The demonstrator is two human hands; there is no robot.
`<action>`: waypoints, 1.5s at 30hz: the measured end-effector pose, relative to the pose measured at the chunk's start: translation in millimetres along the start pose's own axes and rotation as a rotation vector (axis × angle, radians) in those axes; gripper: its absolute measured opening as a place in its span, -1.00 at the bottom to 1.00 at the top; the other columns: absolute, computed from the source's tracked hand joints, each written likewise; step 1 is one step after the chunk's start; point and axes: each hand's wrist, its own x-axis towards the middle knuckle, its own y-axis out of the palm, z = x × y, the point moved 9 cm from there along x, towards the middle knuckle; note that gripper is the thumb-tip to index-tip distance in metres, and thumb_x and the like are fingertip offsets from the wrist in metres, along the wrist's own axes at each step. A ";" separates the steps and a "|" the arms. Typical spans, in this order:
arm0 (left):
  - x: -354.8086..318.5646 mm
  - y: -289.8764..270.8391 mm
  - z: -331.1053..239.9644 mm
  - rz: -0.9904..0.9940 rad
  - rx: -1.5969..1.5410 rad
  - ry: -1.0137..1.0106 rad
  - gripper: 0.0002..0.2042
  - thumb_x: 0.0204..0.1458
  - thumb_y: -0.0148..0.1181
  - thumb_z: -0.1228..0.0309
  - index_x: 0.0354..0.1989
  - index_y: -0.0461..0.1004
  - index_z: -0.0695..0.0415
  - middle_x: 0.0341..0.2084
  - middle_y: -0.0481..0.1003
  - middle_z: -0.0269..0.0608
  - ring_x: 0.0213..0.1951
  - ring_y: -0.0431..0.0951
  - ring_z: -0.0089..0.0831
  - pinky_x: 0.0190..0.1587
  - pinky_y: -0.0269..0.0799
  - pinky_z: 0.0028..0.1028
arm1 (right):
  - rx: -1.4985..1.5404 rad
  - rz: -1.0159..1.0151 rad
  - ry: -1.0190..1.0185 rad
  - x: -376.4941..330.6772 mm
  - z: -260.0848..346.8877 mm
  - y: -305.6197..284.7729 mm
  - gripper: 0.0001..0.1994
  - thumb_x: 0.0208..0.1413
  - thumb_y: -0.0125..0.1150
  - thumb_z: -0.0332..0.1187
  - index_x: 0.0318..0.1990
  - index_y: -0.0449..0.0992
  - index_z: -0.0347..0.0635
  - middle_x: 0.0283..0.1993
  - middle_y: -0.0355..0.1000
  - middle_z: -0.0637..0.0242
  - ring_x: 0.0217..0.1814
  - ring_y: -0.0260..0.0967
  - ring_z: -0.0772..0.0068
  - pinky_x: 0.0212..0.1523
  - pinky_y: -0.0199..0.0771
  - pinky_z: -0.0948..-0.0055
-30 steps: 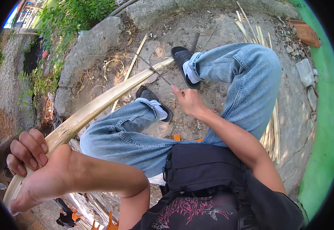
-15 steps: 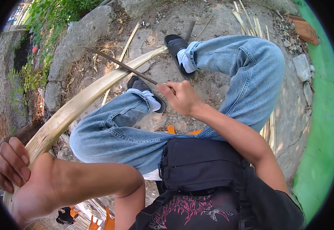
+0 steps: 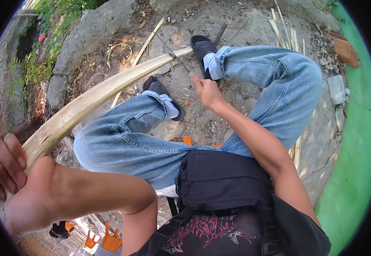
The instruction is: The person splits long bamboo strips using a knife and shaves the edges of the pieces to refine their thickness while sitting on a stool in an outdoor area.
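Observation:
My left hand grips the near end of a long pale bamboo pole at the lower left. The pole runs up and right across my knees to its far end near my shoes. My right hand is closed around the handle of a thin dark blade, whose edge lies against the far part of the pole. I sit with both legs in blue jeans stretched out, black shoes resting on the ground. A black bag hangs at my chest.
Bamboo strips and curled shavings lie scattered over the grey concrete ground. A low stone kerb with weeds runs along the left. A green painted surface borders the right. An orange stool shows below me.
My right hand with the blade has moved farther out along the pole toward its far end. The left hand keeps its grip and the pole has shifted slightly.

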 end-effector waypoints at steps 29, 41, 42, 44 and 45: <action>-32.6 33.9 0.6 -0.446 0.474 -0.006 -0.35 -0.20 -0.32 -0.45 -0.69 -0.12 -0.03 -0.81 -0.14 -0.39 -0.75 -0.21 -0.60 -0.64 -0.31 -0.53 | 0.031 0.034 -0.187 -66.0 125.1 -65.9 -0.31 0.18 -0.10 0.14 -0.67 0.42 -0.42 -0.80 0.23 0.04 -0.74 0.24 0.17 -0.61 0.19 0.25; -34.5 53.2 -6.3 -0.500 0.530 0.061 -0.42 -0.23 -0.23 -0.34 -0.69 -0.11 -0.03 -0.82 -0.13 -0.39 -0.76 -0.21 -0.60 -0.65 -0.29 -0.54 | 0.059 0.018 -0.248 -69.0 129.3 -70.2 -0.31 0.20 -0.11 0.12 -0.75 0.30 -0.39 -0.82 0.10 0.12 -0.76 0.03 0.34 -0.68 0.06 0.27; -36.0 53.1 -7.2 -0.501 0.537 0.052 -0.42 -0.23 -0.23 -0.34 -0.69 -0.11 -0.03 -0.82 -0.13 -0.39 -0.76 -0.21 -0.60 -0.65 -0.29 -0.54 | 0.093 -0.060 -0.347 -81.0 140.6 -76.3 -0.27 0.18 -0.13 0.15 -0.76 0.36 -0.40 -0.82 0.18 0.01 -0.80 0.15 0.11 -0.67 0.14 0.20; -35.3 58.2 -8.6 -0.445 0.493 0.066 -0.43 -0.24 -0.20 -0.32 -0.69 -0.10 -0.04 -0.83 -0.13 -0.39 -0.76 -0.21 -0.60 -0.64 -0.29 -0.54 | 0.065 -0.039 -0.318 -70.4 108.2 -63.8 -0.26 0.18 -0.16 0.18 -0.74 0.39 -0.40 -0.81 0.21 0.01 -0.77 0.22 0.09 -0.65 0.19 0.19; -36.2 58.4 -4.4 -0.440 0.468 0.057 -0.43 -0.24 -0.20 -0.32 -0.69 -0.10 -0.04 -0.83 -0.13 -0.39 -0.76 -0.21 -0.60 -0.64 -0.29 -0.54 | -0.049 -0.010 -0.083 -47.9 57.0 -57.9 -0.30 0.18 -0.11 0.13 -0.73 0.35 -0.40 -0.81 0.17 0.05 -0.76 0.10 0.25 -0.66 0.12 0.23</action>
